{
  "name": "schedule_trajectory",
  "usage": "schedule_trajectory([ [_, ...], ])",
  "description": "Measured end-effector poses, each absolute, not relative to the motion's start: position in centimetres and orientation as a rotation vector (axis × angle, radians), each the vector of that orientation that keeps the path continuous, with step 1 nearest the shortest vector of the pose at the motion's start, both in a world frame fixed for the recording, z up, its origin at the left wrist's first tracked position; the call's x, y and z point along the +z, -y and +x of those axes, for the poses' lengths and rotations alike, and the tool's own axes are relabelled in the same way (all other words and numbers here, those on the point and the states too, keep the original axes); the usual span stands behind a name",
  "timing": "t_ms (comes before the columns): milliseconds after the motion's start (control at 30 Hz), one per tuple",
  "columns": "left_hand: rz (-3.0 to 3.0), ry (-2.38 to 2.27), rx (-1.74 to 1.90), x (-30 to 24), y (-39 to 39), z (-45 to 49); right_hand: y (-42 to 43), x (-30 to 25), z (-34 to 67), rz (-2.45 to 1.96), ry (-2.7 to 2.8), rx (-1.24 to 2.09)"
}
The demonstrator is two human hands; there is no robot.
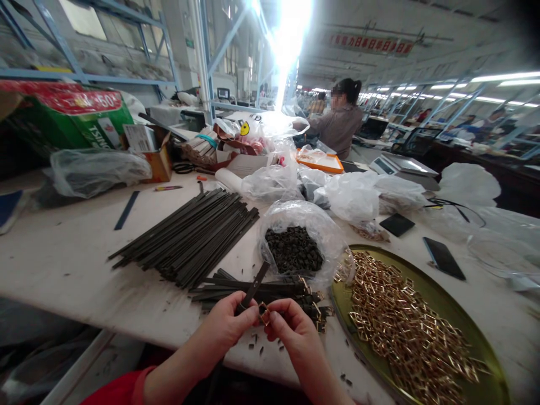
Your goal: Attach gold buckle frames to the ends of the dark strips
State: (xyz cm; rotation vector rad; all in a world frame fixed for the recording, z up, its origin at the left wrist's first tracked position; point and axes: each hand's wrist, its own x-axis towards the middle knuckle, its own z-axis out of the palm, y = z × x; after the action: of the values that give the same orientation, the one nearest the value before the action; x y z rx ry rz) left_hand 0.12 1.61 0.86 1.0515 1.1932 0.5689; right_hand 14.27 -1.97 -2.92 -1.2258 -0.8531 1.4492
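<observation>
My left hand [231,322] is closed on a dark strap [256,283], whose end with a small hole points up and away. Between both hands, at the strap, is a small gold buckle [264,314]. My right hand [291,325] pinches that buckle with thumb and fingers. Just beyond my hands lies a bundle of dark straps with gold buckles [280,288] on their right ends. A clear plastic bag [333,247] behind it holds many small black loops [293,250]. On the right, a round gold tray [476,332] carries a heap of gold buckles [400,309].
A large pile of plain dark straps [185,236] lies left of the bag. Small black scraps dot the table edge. A phone [444,257], a black square [397,224] and a scale [403,166] are at the right. A co-worker [341,121] is beyond the table.
</observation>
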Motion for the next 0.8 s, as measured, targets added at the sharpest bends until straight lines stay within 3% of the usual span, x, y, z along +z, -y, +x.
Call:
schedule_trajectory([
  [367, 1.040, -1.172, 0.563, 1.1, -1.3, -0.2, 2.5, -1.4, 13.8, -1.155, 0.794, 1.656],
  [800, 1.190, -1.224, 0.483, 1.0, -0.5, 0.3, 2.6, -1.8, 14.1, -1.150, 0.688, 1.550],
])
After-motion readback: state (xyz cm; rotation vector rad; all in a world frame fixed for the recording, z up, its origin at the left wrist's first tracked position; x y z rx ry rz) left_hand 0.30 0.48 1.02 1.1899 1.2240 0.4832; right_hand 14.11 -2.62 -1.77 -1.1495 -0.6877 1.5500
